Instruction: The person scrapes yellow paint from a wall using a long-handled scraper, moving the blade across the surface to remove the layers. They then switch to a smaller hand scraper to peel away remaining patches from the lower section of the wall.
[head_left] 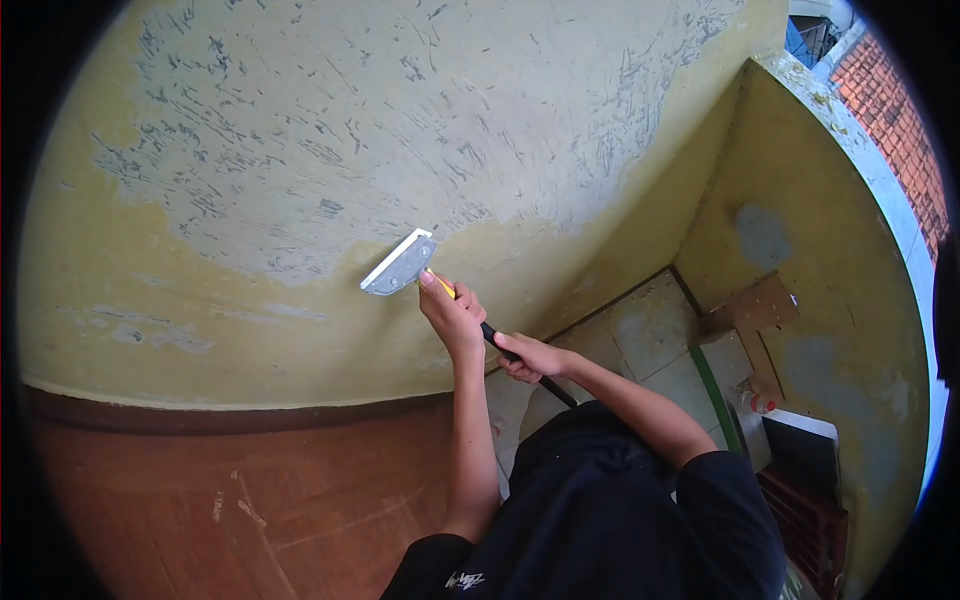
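Observation:
My left hand (456,310) is wrapped round the yellow and black handle, close below the head of a long-handled paint scraper (400,266). Farther down the same black shaft, my right hand (530,358) also grips it, fingers curled round. The scraper's wide grey head with its white edge is tilted and overlaps the lower border of a bare grey-white patch (400,130) on the yellow wall (110,280). Many short dark gouges mark that patch. The shaft's lower end passes out of sight by my dark shirt (610,510).
A brown wooden surface (250,500) runs along the wall's foot at left. Pale floor tiles (650,330) lie at right, by a cardboard piece (765,305), a red-capped clear bottle (757,402) and a dark panel (803,450). A low curved wall (840,240) bounds the right side.

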